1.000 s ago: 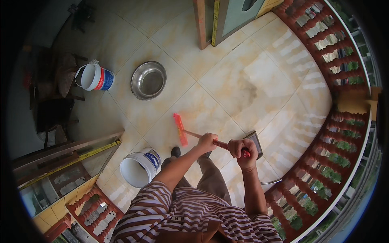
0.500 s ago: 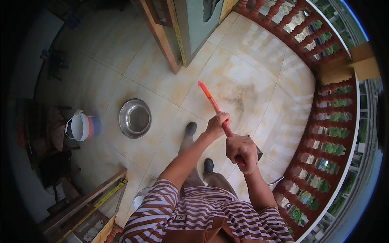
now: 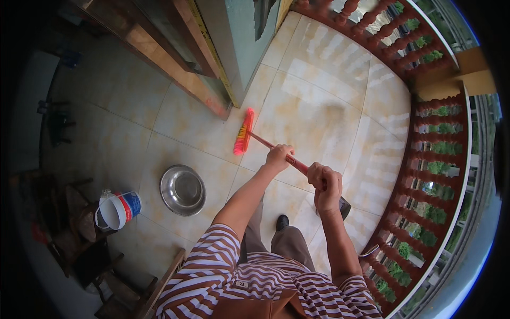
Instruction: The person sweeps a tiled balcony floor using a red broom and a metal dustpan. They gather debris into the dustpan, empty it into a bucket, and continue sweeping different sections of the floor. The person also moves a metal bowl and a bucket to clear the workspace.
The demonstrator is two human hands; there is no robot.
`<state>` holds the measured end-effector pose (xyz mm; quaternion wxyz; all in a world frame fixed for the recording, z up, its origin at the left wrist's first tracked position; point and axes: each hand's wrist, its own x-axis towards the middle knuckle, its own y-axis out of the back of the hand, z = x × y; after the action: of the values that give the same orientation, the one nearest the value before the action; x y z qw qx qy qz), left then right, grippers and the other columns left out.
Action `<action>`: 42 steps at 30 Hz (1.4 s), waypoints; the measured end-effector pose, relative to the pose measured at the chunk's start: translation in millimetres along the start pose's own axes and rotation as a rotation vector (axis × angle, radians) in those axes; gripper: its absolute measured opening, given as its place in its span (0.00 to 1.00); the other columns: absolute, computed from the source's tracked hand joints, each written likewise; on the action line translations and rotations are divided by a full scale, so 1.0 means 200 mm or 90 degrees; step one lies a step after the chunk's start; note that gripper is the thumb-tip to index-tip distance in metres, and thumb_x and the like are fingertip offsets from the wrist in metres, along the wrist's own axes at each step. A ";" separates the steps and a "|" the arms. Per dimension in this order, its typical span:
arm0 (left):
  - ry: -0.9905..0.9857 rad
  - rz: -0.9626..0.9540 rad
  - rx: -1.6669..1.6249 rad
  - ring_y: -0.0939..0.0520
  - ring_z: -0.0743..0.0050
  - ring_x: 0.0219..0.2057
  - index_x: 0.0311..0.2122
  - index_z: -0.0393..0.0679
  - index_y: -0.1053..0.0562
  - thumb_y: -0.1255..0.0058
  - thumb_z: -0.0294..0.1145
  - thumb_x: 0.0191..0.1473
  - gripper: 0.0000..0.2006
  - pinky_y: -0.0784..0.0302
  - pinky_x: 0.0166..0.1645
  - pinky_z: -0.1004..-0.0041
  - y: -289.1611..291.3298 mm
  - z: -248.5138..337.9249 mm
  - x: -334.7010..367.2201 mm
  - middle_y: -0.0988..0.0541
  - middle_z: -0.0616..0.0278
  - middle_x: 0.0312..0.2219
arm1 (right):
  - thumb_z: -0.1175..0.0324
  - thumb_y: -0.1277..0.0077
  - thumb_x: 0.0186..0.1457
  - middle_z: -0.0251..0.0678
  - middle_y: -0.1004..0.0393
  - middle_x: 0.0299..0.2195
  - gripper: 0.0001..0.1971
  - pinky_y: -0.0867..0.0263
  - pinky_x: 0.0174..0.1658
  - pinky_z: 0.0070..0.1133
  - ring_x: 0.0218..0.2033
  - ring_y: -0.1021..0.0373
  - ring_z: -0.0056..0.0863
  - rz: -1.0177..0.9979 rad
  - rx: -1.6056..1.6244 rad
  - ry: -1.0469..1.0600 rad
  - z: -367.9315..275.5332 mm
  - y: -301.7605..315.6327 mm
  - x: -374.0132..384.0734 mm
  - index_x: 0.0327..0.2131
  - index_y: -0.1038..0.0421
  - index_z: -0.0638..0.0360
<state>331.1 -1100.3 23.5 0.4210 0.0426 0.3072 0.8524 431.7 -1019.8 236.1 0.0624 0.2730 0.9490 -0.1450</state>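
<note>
A broom (image 3: 242, 136) with pink-red and yellow bristles is stretched out ahead of me to the left, its head close to the foot of the wooden door frame. My left hand (image 3: 279, 158) is closed round the middle of its dark red handle. Farther up, toward the handle's end, my right hand (image 3: 325, 183) grips it in a fist. A dark dustpan-like thing (image 3: 344, 208) shows partly behind my right wrist; the rest of it is hidden.
A steel basin (image 3: 183, 190) stands on the tiled floor (image 3: 313, 101) to my left. Beyond it are a white, red and blue bucket (image 3: 120, 209) and dark wooden chairs. A door frame (image 3: 212, 101) juts in ahead. A red baluster railing (image 3: 438, 157) curves along the right.
The broom head has swung left toward the door frame and its bristles now show broadside. My right hand has shifted slightly right and up. The view has turned, and my feet have moved.
</note>
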 end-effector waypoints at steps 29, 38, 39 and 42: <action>-0.140 0.828 -0.647 0.35 0.63 0.56 0.57 0.45 0.42 0.68 0.54 0.60 0.27 0.39 0.60 0.63 2.20 0.20 0.25 0.39 0.57 0.56 | 0.72 0.54 0.52 0.34 0.31 0.20 0.05 0.39 0.13 0.19 0.13 0.36 0.18 0.057 0.023 -0.593 0.20 0.43 0.39 0.30 0.34 0.65; -0.128 0.766 -0.662 0.36 0.62 0.57 0.59 0.45 0.44 0.69 0.53 0.59 0.29 0.39 0.60 0.64 2.16 0.35 0.32 0.40 0.57 0.57 | 0.73 0.53 0.52 0.35 0.31 0.19 0.05 0.41 0.12 0.19 0.11 0.37 0.19 0.133 -0.007 -0.586 0.32 0.13 0.31 0.31 0.35 0.63; -0.133 0.763 -0.646 0.37 0.62 0.57 0.59 0.44 0.44 0.69 0.53 0.59 0.29 0.40 0.60 0.64 2.18 0.32 0.33 0.40 0.57 0.57 | 0.73 0.53 0.52 0.35 0.31 0.19 0.05 0.40 0.12 0.19 0.11 0.37 0.19 0.133 -0.017 -0.584 0.35 0.09 0.29 0.32 0.35 0.64; -0.136 0.765 -0.641 0.33 0.61 0.54 0.56 0.42 0.41 0.69 0.52 0.59 0.27 0.36 0.58 0.63 2.22 0.24 0.35 0.36 0.56 0.54 | 0.72 0.52 0.51 0.34 0.31 0.19 0.07 0.40 0.12 0.19 0.11 0.38 0.19 0.130 -0.084 -0.575 0.41 0.04 0.23 0.32 0.35 0.65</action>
<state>-3.7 -1227.5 297.7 -0.1158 0.0872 -0.2328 0.9616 401.1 -1015.0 147.3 0.5005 0.2700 0.8022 -0.1818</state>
